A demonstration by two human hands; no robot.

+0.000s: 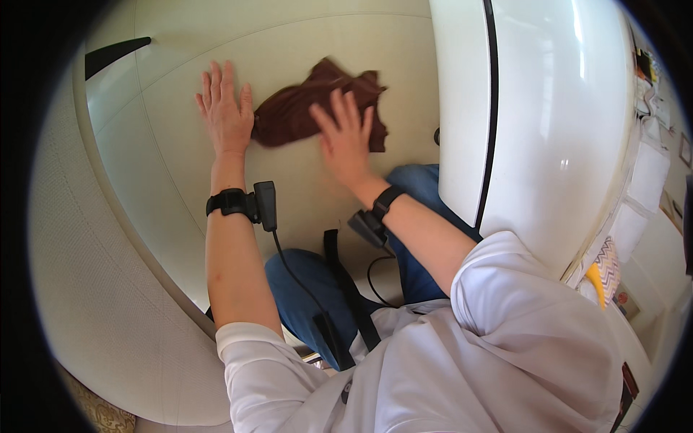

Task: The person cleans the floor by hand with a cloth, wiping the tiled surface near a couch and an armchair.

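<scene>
A dark brown cloth (295,116), crumpled and folded with ragged corners, lies on the pale floor (303,38) in front of me. My left hand (226,122) rests palm down at the cloth's left end, thumb apart from the fingers. The heel of that hand meets the cloth's edge; whether part of the cloth lies under it is hidden. Over the cloth's lower right part is my right hand (346,140), blurred, with its fingers spread. I cannot tell whether its fingertips press on the fabric. Neither hand grips anything.
A glossy white cabinet (541,124) with a black groove rises close on the right. Beige textured upholstery (124,270) runs along the left. A black furniture leg (119,54) juts in at upper left. Cables (295,273) hang from the black wrist devices (265,205).
</scene>
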